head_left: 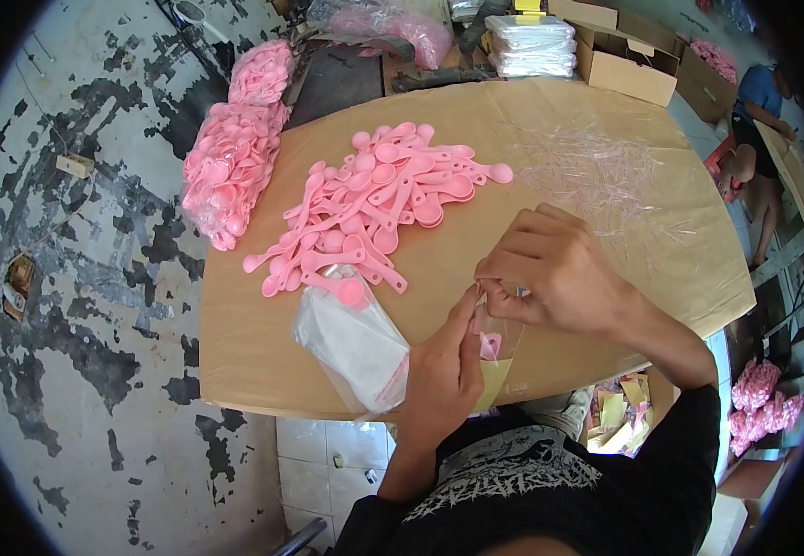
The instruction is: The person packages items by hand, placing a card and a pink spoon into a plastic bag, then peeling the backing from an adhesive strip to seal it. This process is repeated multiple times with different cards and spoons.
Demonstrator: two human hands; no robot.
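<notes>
A clear plastic bag (511, 334) hangs between my hands near the table's front edge. Inside it show a pink piece (490, 346), probably a measuring spoon, and a yellow card (490, 382). My left hand (443, 371) pinches the bag's upper edge from the left. From above, my right hand (550, 273) pinches at the same edge, its fingertips touching those of the left. Left of my hands lies a stack of clear plastic bags (351, 338). Beyond it spreads a heap of pink measuring spoons (383, 190), one of them resting on the stack's top end.
Thin clear strips (596, 176) lie scattered at the right of the brown-covered table (244, 371). Bagged pink spoons (235, 157) stand at its left edge. Wrapped packs (531, 46) and a cardboard box (629, 65) are behind. Another person (759, 120) sits at far right.
</notes>
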